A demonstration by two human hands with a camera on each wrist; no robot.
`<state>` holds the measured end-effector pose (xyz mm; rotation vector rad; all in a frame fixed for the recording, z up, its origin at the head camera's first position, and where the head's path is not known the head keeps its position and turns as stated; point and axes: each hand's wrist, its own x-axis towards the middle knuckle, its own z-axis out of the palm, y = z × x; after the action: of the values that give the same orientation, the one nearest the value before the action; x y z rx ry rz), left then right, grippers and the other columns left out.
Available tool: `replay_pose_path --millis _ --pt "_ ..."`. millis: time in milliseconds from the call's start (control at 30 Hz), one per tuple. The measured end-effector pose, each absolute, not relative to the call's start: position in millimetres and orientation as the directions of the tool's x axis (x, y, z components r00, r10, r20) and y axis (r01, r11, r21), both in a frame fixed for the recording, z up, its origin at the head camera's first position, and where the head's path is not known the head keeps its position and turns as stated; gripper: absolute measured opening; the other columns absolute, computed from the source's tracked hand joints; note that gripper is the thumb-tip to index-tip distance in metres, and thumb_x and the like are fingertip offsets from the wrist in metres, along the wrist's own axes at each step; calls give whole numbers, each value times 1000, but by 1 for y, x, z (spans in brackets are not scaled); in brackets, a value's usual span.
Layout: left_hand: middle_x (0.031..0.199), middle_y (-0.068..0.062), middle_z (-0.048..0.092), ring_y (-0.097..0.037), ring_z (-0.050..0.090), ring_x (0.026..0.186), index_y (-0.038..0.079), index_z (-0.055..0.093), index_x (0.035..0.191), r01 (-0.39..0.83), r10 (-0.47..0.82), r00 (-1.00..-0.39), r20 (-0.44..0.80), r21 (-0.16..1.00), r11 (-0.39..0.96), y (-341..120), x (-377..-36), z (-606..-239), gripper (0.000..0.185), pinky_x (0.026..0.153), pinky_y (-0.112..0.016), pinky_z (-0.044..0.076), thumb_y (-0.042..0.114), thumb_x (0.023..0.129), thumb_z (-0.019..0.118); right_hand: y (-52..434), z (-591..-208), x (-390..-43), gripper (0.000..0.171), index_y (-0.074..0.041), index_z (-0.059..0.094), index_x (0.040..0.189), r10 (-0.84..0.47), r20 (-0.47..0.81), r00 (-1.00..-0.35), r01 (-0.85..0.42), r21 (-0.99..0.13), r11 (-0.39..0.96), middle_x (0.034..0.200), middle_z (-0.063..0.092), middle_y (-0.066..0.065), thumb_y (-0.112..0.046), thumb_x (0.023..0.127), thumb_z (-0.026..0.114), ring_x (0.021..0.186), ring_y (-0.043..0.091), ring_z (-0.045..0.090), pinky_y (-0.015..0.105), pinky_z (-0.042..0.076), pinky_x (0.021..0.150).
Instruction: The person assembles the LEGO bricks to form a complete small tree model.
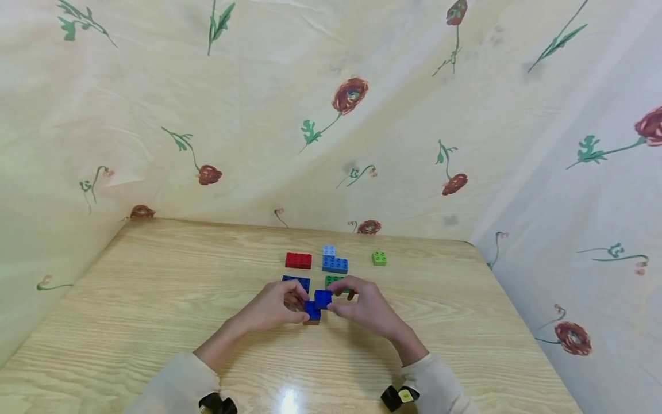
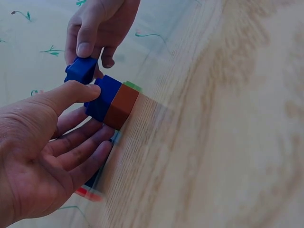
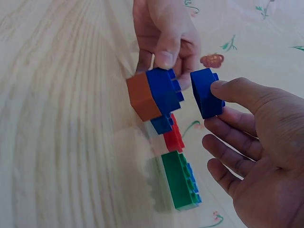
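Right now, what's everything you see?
Held blue brick: 1, blue, in right hand
Stacked blue brick: 1, blue, on brown brick
Brown brick: 1, brown, underneath that
Navy brick: 1, navy, beyond left hand
Green brick: 1, green, beyond right hand
Red brick: 1, red, beyond navy brick
Azure brick: 1, azure, right of red brick
Pale brick: 1, pale blue, behind azure brick
Lime brick: 1, lime green, farthest right
Table: 1, tan, under bricks
Flowered backdrop: 1, cream, around table
Wrist devices: 2, black, at sleeves
Sleeves: 2, cream, on arms
Hands: 2, bare, gripping blue bricks
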<state>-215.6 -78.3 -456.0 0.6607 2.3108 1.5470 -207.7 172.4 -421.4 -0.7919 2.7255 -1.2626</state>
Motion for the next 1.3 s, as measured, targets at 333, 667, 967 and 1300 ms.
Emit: replay_pose_path --millis 333,667,967,1300 --pt "103 -6 66 -18 66 95 11 62 104 221 517 -856 24 920 323 -78 -216 -456 32 79 -23 56 20 79 80 162 -426 -206 25 -25 68 108 -471 162 -867 -433 -713 552 104 67 -14 -29 84 75 99 17 61 36 52 84" --pt "100 -3 68 -15 65 92 11 62 103 225 522 -853 18 914 336 -77 -216 -456 32 79 -23 55 23 80 80 158 -429 -205 27 -23 68 110 -471 132 -872 -415 -711 568 104 67 -12 -30 84 75 98 16 61 36 52 83" --pt "99 -2 67 -14 64 91 12 62 104 234 519 -855 10 900 368 -77 -216 -456 34 80 -23 55 27 79 80 157 -429 -205 27 -24 68 109 -471 132 -872 -419 -699 580 104 66 -12 -31 84 75 98 16 60 35 52 82" --pt "99 2 66 -14 63 89 21 62 105 260 450 -889 89 906 334 -74 -211 -452 26 78 -23 54 33 85 73 158 -430 -204 27 -22 67 110 -493 163 -854 -457 -686 565 104 67 -9 -33 86 73 96 18 61 35 53 79"
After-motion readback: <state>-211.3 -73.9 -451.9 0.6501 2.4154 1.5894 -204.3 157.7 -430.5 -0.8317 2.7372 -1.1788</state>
